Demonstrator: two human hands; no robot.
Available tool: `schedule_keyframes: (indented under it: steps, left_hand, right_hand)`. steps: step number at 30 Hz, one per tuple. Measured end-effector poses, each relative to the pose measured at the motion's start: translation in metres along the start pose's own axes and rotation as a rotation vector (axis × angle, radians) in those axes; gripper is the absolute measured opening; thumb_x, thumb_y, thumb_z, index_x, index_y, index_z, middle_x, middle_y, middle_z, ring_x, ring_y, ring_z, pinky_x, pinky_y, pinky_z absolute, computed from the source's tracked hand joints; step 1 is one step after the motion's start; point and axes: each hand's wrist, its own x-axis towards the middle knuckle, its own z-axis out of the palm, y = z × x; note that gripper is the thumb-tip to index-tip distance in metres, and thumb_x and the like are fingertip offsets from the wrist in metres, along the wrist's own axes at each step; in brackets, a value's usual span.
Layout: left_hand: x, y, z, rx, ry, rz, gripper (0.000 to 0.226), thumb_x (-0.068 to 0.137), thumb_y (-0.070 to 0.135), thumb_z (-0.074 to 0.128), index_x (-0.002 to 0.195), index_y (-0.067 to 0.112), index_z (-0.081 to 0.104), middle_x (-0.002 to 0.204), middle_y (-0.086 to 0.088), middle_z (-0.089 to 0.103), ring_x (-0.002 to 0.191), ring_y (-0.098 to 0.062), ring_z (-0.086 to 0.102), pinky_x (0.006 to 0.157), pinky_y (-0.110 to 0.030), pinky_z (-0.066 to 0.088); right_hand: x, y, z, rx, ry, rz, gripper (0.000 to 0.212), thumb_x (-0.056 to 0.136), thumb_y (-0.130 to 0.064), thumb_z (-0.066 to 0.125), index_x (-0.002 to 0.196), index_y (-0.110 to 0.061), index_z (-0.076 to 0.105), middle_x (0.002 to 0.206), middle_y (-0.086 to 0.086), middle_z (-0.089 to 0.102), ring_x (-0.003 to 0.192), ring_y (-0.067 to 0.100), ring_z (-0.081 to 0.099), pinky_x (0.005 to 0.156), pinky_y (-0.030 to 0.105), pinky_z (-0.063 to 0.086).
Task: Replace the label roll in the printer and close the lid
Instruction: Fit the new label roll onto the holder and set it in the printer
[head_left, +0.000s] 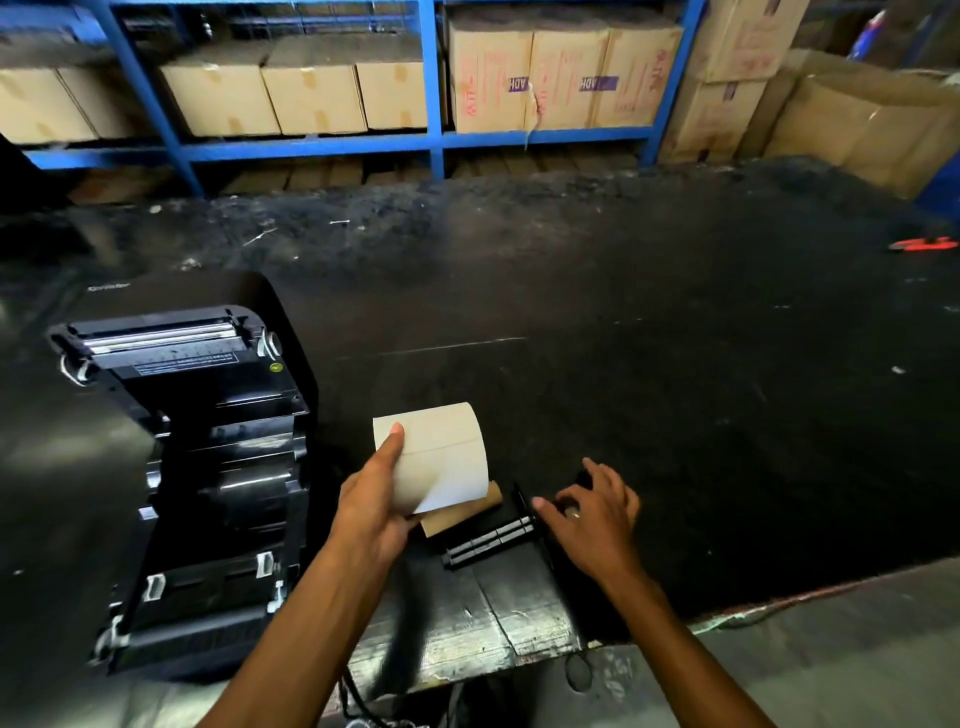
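Observation:
A black label printer (208, 467) stands at the left of the dark table with its lid (171, 338) swung up and back, the roll bay exposed. My left hand (371, 512) grips a pale label roll (441, 457) just right of the printer, thumb across its paper face. Under the roll lies a brown cardboard core (462, 514). A black roll spindle (491, 540) with flat end guides rests on the table beside it. My right hand (592, 519) rests over the spindle's right end, fingers curled on a black piece there.
The table's (675, 364) near edge runs diagonally at lower right. Blue shelving (434, 88) with several cardboard boxes (566, 78) lines the back. A red-handled tool (924, 244) lies at the far right. A black cable (353, 696) hangs below the front edge.

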Motion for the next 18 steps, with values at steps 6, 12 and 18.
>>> schedule_keyframes:
  steps: [6,12,18]
  left_hand:
    - [0.007,0.001,-0.004,-0.015,0.016,-0.008,0.020,0.083,0.035,0.067,0.087,0.016,0.064,0.092,-0.007,0.069,0.080,-0.023,0.065,0.062,-0.042,0.052]
    - [0.012,0.007,-0.006,-0.004,0.055,-0.015,0.031,0.079,0.042,0.069,0.099,0.020,0.059,0.097,-0.006,0.065,0.085,-0.023,0.063,0.061,-0.044,0.053]
    - [0.013,0.009,-0.003,-0.034,-0.030,-0.017,0.025,0.081,0.044,0.065,0.097,0.026,0.057,0.103,-0.004,0.064,0.097,-0.028,0.061,0.082,-0.053,0.050]
  right_hand:
    - [-0.007,-0.010,0.009,0.044,-0.100,-0.044,0.032,0.075,-0.047,0.071,0.087,-0.018,0.068,0.148,0.006,0.040,0.141,0.021,0.024,0.109,0.029,0.011]
    - [0.010,-0.013,-0.038,0.576,0.030,0.094,0.020,0.072,-0.017,0.079,0.084,-0.014,0.063,0.073,0.002,0.065,0.066,0.018,0.063,0.061,0.018,0.051]
    - [0.031,-0.013,-0.078,0.989,0.206,0.260,0.017,0.080,-0.021,0.072,0.090,-0.010,0.064,0.077,0.007,0.074,0.068,0.017,0.073,0.055,0.021,0.054]
